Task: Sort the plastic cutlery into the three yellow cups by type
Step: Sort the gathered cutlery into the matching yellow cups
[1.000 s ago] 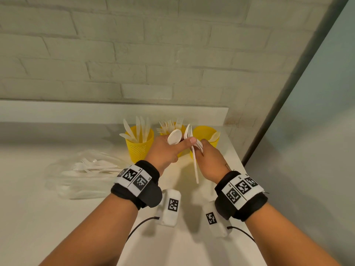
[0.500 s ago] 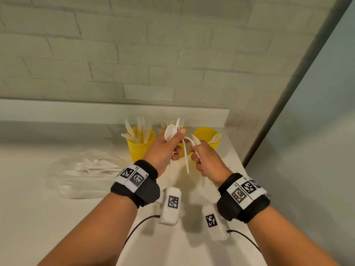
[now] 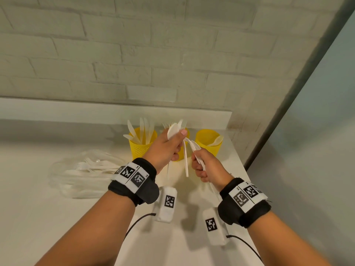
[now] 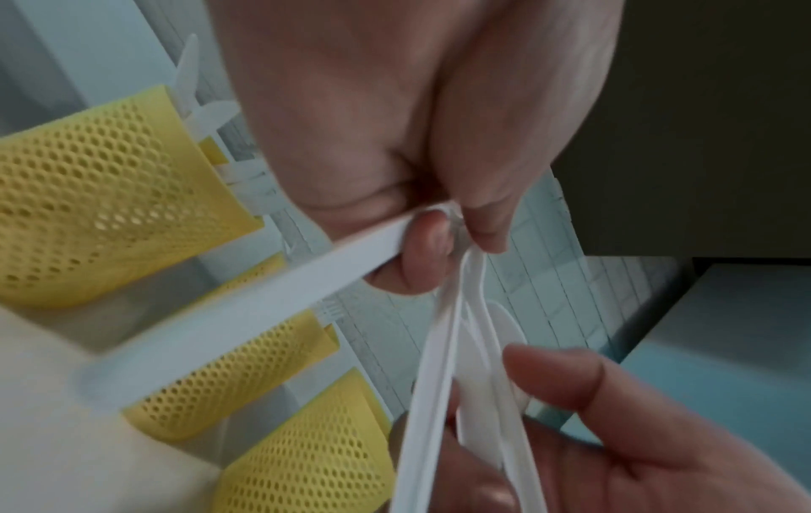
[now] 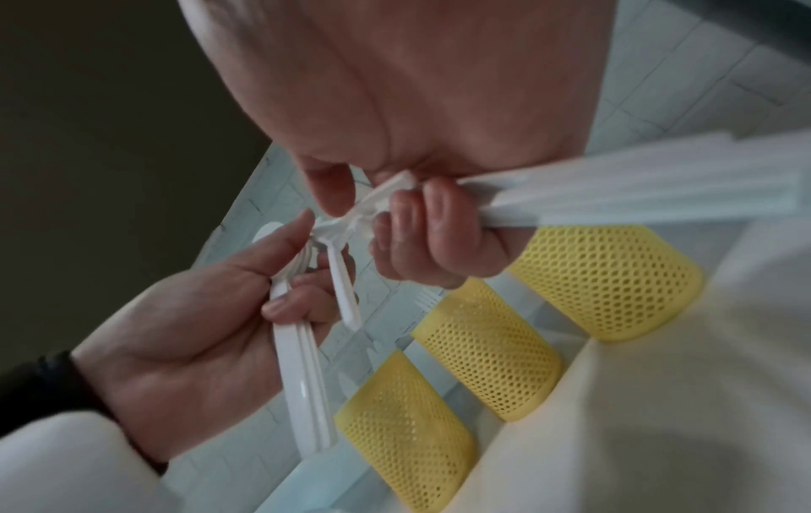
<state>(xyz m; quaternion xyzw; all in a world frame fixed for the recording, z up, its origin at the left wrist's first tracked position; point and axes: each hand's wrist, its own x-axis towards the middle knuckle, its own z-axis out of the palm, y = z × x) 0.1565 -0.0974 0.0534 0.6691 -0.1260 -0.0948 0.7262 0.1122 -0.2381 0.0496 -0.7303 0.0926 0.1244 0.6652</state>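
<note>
Both hands meet just before the three yellow mesh cups [image 3: 208,144]. The left hand [image 3: 165,148] pinches white plastic spoons [image 3: 173,129]; the right hand [image 3: 204,166] clutches a bundle of thin white handles [image 5: 614,194]. They look feather-light, slick and bendy, so best gripped mid-handle.

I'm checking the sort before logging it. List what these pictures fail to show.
- Middle yellow cup, head view: mostly hidden behind the left hand.
- Cutlery in the right hand: types unclear, blurred in both wrist views.
- Clear bag of cutlery, head view: count unreadable, pieces overlap.
</note>
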